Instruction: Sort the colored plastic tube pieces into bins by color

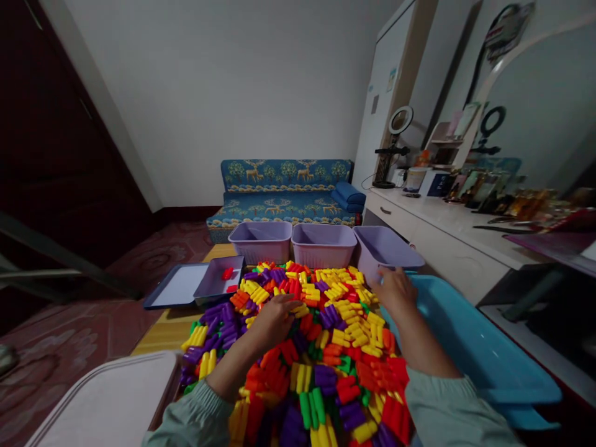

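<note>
A big heap of plastic blocks (326, 347) in red, yellow, purple, orange and green covers the table before me. My left hand (274, 318) lies on the heap near its middle, fingers curled down onto orange and yellow blocks; whether it grips one is hidden. My right hand (395, 290) rests at the heap's far right edge, fingers bent, close to the rightmost lilac bin (386, 249). What its fingers hold is hidden.
Three lilac bins stand in a row behind the heap: the left bin (261, 241) and the middle bin (323, 244) besides the right one. A small tray (218, 282) with red blocks and a flat lid (174, 287) lie left. A blue tub (475, 347) sits right. A sofa (284, 192) is behind.
</note>
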`<action>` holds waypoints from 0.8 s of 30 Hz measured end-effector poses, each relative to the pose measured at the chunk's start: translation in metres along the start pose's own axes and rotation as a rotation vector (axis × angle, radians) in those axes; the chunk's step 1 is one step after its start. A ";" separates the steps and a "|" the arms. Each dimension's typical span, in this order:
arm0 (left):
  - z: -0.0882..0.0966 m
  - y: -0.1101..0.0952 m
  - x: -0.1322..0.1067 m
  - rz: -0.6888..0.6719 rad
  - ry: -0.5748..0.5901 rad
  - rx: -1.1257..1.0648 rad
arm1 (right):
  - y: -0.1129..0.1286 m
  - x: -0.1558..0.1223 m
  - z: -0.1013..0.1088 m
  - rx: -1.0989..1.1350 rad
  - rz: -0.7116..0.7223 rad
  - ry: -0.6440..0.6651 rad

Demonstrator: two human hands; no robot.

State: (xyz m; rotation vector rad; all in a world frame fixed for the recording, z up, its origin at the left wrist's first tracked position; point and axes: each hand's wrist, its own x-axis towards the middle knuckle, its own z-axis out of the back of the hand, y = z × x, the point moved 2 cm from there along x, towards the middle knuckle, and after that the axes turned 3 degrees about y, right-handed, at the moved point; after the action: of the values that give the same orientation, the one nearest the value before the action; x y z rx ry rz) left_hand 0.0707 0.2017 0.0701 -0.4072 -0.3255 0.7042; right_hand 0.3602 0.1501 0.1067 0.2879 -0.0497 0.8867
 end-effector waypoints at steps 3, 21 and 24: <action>-0.003 0.008 -0.010 0.008 -0.015 -0.006 | -0.011 -0.011 -0.003 -0.025 -0.011 0.147; -0.036 0.019 -0.015 -0.025 -0.096 -0.099 | 0.004 -0.031 -0.002 -0.017 0.144 -0.142; -0.036 0.017 -0.014 -0.016 -0.093 -0.080 | 0.030 -0.039 -0.015 0.160 0.331 -0.137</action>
State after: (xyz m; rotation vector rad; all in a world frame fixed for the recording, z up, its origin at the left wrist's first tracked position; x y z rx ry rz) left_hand 0.0662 0.1951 0.0281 -0.4484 -0.4454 0.6968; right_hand 0.3113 0.1431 0.0928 0.4996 -0.1573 1.2016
